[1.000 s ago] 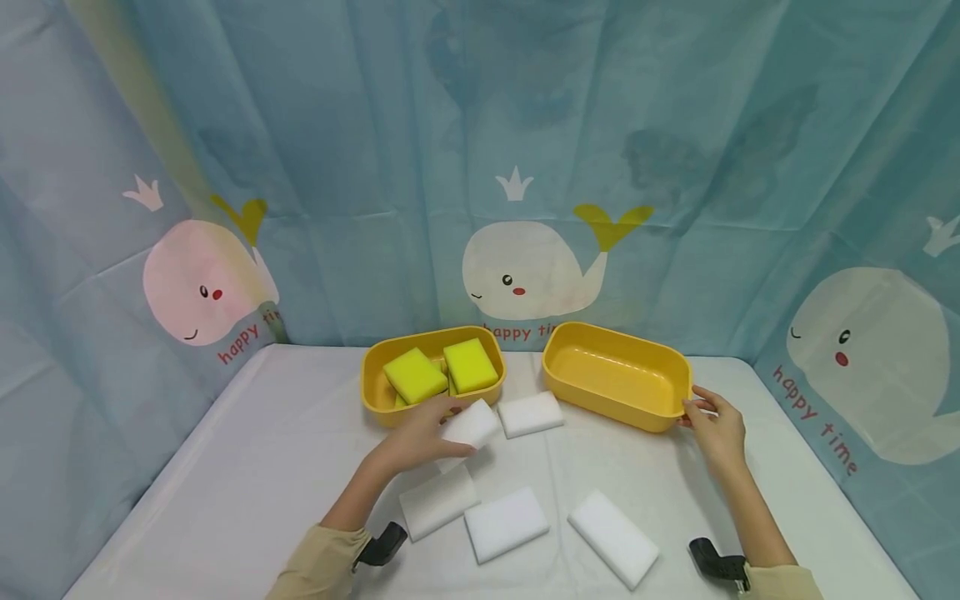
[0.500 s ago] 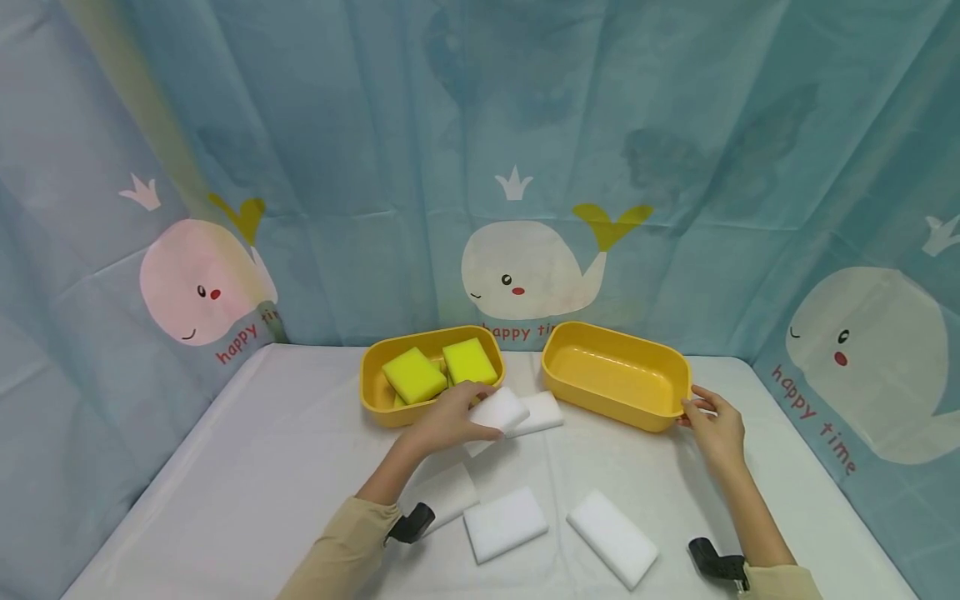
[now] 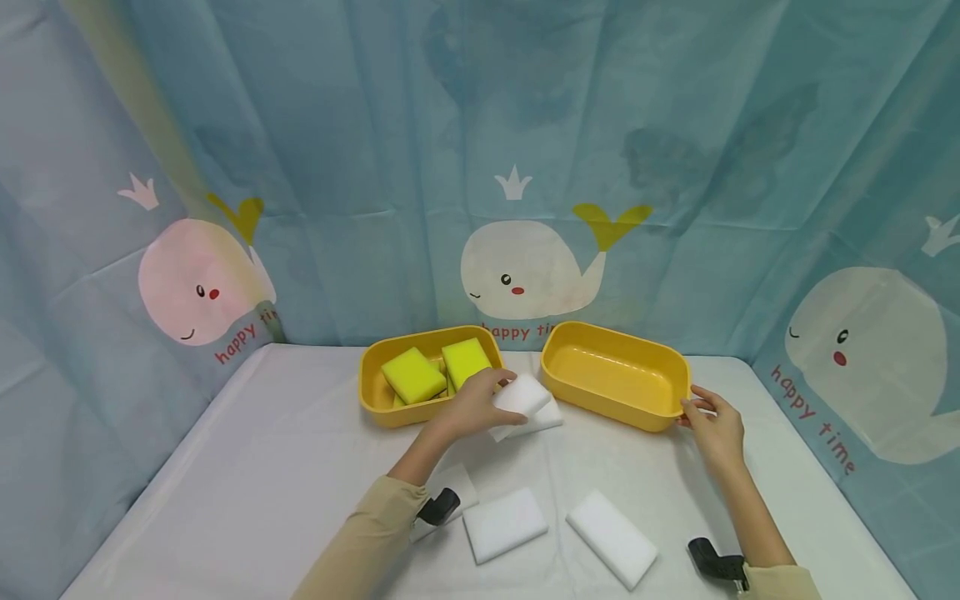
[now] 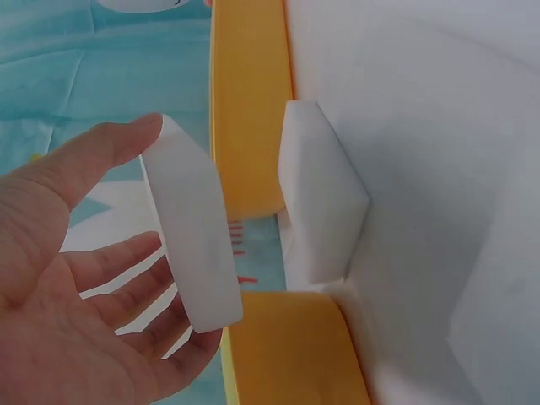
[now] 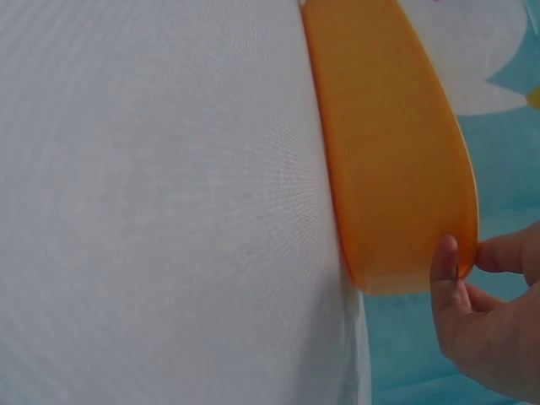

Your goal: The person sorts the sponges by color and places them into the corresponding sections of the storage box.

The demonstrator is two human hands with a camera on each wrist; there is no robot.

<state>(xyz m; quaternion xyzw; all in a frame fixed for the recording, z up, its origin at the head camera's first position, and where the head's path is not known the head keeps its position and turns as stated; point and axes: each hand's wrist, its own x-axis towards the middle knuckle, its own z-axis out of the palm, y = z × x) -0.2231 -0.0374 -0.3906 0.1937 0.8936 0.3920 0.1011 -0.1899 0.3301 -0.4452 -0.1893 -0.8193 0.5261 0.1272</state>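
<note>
While the right hand [image 3: 716, 429] pinched the end of a yellow tub [image 3: 615, 375], the left hand [image 3: 476, 408], its fingers gripping a white block [image 3: 523, 393], had moved across, so the block was now in the air closer to that tub.

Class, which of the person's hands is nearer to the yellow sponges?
Left. The left hand, holding a white block, is just in front of the yellow sponges; the right hand is farther right, gripping the right tray.
</note>
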